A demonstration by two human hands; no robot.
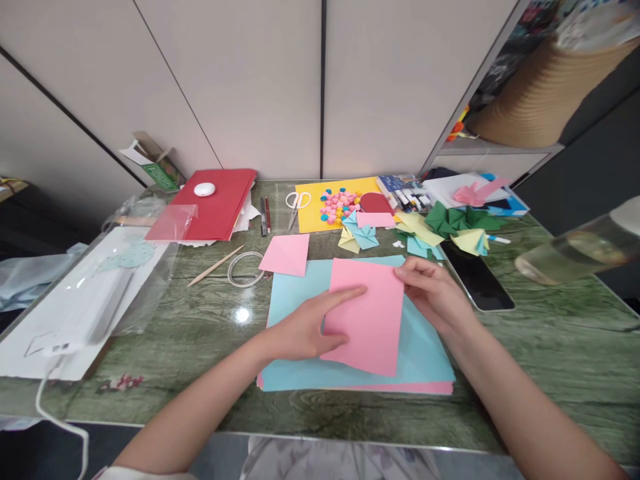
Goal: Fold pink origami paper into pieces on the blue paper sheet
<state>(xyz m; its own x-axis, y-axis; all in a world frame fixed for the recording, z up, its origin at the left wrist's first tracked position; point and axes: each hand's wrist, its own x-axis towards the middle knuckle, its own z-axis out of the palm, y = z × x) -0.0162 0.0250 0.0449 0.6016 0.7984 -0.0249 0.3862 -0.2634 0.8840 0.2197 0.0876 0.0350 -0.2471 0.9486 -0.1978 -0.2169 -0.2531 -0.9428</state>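
A pink sheet of paper [373,320] lies over a stack of light blue paper [295,373], a pink edge showing beneath the stack. My left hand [315,320] rests at the sheet's left side, thumb and index finger spread across its surface. At the upper right corner, my right hand [433,290] pinches the pink sheet between thumb and fingers. Just beyond the stack's left corner is a pink paper square [287,255] with a faint crease.
Behind the stack are white scissors [296,203], small coloured balls [337,205] on yellow paper, and folded paper pieces [450,223]. A phone [477,280] and a bottle [575,247] are right. A clear tape roll [245,269], wooden stick [215,267] and red folder [215,200] are left.
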